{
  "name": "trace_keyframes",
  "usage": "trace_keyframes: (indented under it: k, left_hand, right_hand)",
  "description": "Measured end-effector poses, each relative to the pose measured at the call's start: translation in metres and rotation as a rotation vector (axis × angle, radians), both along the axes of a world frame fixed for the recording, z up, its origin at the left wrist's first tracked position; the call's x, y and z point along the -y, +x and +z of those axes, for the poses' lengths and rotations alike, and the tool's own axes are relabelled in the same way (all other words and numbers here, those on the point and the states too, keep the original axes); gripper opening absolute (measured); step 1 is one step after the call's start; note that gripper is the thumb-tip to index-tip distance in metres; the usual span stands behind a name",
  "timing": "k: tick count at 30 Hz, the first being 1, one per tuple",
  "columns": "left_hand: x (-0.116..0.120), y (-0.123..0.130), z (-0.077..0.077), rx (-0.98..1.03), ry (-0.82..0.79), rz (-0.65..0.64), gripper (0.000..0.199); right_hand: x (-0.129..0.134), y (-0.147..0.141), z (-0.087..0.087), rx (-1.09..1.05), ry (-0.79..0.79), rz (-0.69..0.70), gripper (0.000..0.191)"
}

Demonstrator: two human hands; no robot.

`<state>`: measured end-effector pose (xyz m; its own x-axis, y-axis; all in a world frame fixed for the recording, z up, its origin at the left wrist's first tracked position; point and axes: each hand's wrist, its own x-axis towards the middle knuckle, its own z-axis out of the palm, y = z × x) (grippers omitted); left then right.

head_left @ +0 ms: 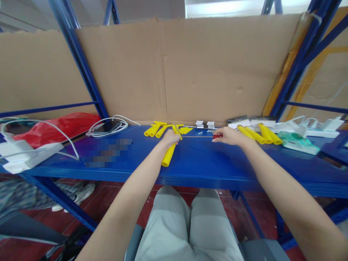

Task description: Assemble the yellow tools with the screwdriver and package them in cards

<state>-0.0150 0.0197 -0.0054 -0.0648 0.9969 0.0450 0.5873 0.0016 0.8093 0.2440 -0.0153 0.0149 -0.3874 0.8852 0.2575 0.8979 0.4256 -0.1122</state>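
My left hand (171,138) is closed around a yellow plastic tube (169,156), whose round open end points toward me above the blue tabletop. My right hand (228,135) grips the red handle of a screwdriver (198,137). Its long thin shaft runs level to the left, and the tip meets the yellow part by my left fingers; whether it sits in a screw is too small to tell. Beside my left hand lie more yellow tubes with crosspieces (156,131) and several small yellow pieces (186,130). Yellow tubes (262,135) also rest right of my right hand.
Tall cardboard (206,69) backs the blue bench (212,163). At left are a red bag (62,127), coiled white cable (108,127) and white power adapter (29,156). Black binder clips (205,124) stand behind; a green-and-white packet (299,142) and power strip (320,132) lie right.
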Motion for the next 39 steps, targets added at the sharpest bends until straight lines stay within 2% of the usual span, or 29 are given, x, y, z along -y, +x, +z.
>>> trace_keyframes:
  k: [3,7,10,16,19,23,27,30,33,39]
  left_hand:
    - [0.0,0.0,0.0,0.009,0.017,0.01,0.008]
    - [0.0,-0.001,0.0,-0.007,0.031,0.019,0.009]
    - [0.001,-0.002,0.001,-0.021,0.019,0.028,0.011]
    - [-0.001,-0.002,0.001,0.006,0.034,0.025,0.017]
    - [-0.002,-0.003,0.0,0.003,0.023,0.022,0.018]
    - [-0.002,-0.005,0.0,0.027,0.044,0.017,0.015]
    - [0.0,-0.006,0.001,0.028,0.036,0.037,0.013]
    - [0.001,-0.005,0.002,0.003,0.025,0.04,0.015]
    - [0.001,-0.005,0.003,-0.019,0.028,0.027,0.018]
    - [0.001,-0.005,0.001,0.009,0.042,0.013,0.017]
  right_hand:
    - [-0.001,0.001,-0.002,0.013,-0.027,-0.007,0.023]
    - [-0.003,-0.002,-0.007,0.011,-0.02,-0.045,0.02]
    - [-0.003,-0.005,-0.008,0.018,0.047,-0.094,0.02]
    - [0.002,-0.008,-0.005,0.049,0.214,-0.157,0.007]
    - [0.003,-0.006,-0.003,0.041,0.262,-0.14,0.014]
    - [0.002,-0.004,-0.001,0.036,0.21,-0.072,0.024]
    - [0.003,-0.008,0.0,0.018,0.112,-0.072,0.022]
    - [0.005,-0.01,0.0,-0.005,0.125,-0.113,0.023]
    - [0.007,-0.011,-0.001,0.015,0.154,-0.153,0.015]
    - [0.006,-0.009,-0.001,0.04,0.216,-0.116,0.007]
